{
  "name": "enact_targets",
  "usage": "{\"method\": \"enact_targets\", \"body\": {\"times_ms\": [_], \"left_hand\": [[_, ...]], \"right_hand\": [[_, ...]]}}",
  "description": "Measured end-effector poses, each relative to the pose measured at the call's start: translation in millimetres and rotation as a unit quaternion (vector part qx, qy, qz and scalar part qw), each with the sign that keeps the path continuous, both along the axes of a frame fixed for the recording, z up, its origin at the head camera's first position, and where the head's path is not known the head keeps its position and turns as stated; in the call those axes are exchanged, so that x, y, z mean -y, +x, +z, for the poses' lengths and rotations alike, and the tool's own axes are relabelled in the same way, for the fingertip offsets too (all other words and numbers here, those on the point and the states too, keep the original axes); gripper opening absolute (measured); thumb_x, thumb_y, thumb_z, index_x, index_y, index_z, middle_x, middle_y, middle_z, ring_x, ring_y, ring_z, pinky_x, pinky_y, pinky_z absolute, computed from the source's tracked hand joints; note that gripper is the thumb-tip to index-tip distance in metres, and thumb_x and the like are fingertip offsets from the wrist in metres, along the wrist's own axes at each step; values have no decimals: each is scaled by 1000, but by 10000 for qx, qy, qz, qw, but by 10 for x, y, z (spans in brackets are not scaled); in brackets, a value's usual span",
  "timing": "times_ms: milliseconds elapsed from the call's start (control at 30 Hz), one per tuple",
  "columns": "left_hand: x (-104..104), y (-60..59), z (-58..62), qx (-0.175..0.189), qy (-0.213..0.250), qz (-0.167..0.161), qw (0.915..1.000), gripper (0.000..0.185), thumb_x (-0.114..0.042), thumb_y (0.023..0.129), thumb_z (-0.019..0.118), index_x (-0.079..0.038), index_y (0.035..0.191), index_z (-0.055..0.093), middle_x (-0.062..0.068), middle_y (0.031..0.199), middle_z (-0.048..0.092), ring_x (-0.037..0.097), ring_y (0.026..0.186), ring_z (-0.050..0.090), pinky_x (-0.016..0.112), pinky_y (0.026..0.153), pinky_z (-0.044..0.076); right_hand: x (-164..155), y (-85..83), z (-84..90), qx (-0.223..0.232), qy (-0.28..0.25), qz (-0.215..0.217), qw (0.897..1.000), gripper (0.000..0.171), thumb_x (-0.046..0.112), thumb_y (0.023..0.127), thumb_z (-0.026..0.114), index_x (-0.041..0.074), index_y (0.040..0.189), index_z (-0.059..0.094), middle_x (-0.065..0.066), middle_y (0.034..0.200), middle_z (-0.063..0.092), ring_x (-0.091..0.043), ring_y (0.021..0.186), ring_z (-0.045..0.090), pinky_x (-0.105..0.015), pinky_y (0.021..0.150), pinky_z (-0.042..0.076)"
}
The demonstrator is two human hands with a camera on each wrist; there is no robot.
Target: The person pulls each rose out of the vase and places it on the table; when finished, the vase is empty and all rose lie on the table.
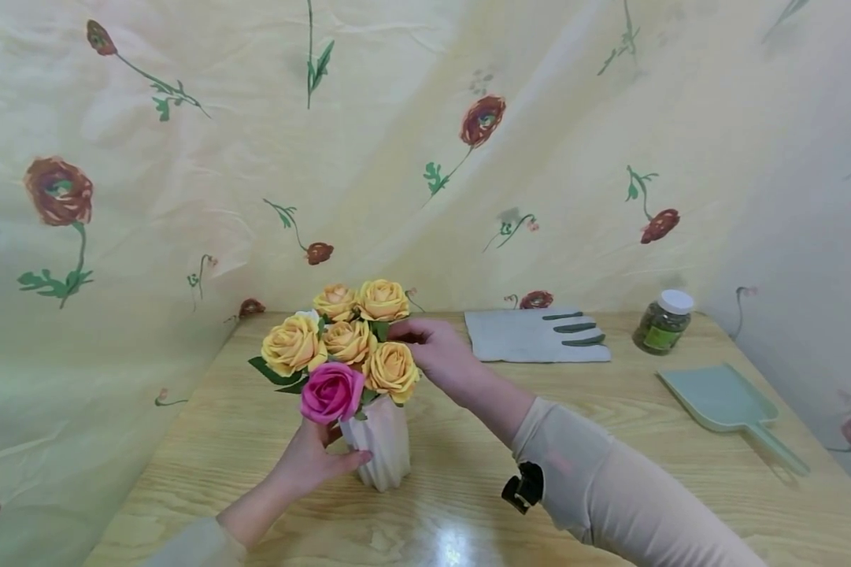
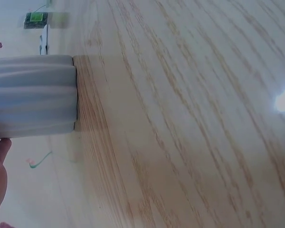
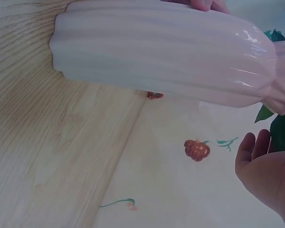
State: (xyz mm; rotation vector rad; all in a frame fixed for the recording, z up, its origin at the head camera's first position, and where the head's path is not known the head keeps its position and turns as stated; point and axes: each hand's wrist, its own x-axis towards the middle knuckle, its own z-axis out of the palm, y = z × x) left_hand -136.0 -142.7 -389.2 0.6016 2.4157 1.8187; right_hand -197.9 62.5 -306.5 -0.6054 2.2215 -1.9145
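In the head view, my left grip (image 1: 317,463) clamps the pale vase (image 1: 388,447), below centre; whether my right grip (image 1: 439,356), by the yellow roses (image 1: 349,341), pinches anything I cannot tell. Left wrist view: vase at left, best kept steady. Right wrist view: leaves (image 3: 281,130) at right; I should handle them gently.

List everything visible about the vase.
The vase is tall and pale, faintly pinkish, with glossy, wavy ribs running along its body; it looks ceramic. The right wrist view shows it pinching in at the neck, then flaring above. It stands upright on the wooden table, filled with yellow roses, a pink rose and green leaves. The left hand grips its side.
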Motion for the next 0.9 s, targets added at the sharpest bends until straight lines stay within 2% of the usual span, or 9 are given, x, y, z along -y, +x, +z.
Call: {"method": "enact_targets", "body": {"times_ms": [67, 233, 333, 467, 733, 900], "left_hand": [[0, -3, -14, 2, 35, -1, 10000, 83, -6, 67, 74, -17, 129, 20, 8, 127, 32, 27, 113, 39, 42, 87, 39], [-15, 12, 14, 110, 46, 31, 9999, 82, -5, 67, 73, -16, 129, 20, 10, 127, 32, 28, 114, 38, 44, 88, 37], [-21, 19, 37, 154, -11, 39, 9999, 82, -6, 68, 73, -15, 129, 20, 9, 128, 32, 28, 115, 37, 43, 89, 37], [-4, -9, -13, 254, -23, 47, 9997, 83, -7, 67, 74, -16, 129, 20, 9, 129, 31, 28, 116, 36, 43, 89, 37], [46, -93, -210, 97, -110, 124, 9998, 80, -14, 65, 76, -19, 128, 26, 5, 126, 36, 24, 114, 39, 40, 89, 38], [33, -102, -216, 44, -211, 168, 9996, 77, -16, 65, 77, -19, 126, 31, 3, 124, 39, 22, 113, 41, 40, 88, 38]], "right_hand": [[16, 45, 60, 84, 0, -93, 9999, 18, 8, 82, 58, 3, 98, 62, -8, 99, 57, -18, 87, 51, -27, 67, 46], [58, 15, 37, 154, -38, -409, 9990, 15, 8, 82, 57, 2, 94, 62, -7, 96, 57, -17, 82, 51, -26, 61, 45], [75, -27, -15, 123, -153, -541, 9983, 14, 7, 81, 57, 1, 92, 62, -7, 93, 58, -17, 82, 52, -27, 61, 46], [78, -21, 3, 202, -475, -539, 9972, 14, 4, 80, 56, -3, 92, 60, -9, 92, 58, -17, 82, 52, -27, 63, 46], [37, -8, 143, -70, -941, -662, 9933, 17, 8, 78, 61, -4, 90, 59, -9, 89, 57, -19, 86, 54, -31, 76, 46], [-29, -18, 244, -157, -1593, -633, 9851, 12, 7, 79, 61, -3, 85, 57, -10, 91, 56, -21, 91, 55, -37, 82, 43]]}}
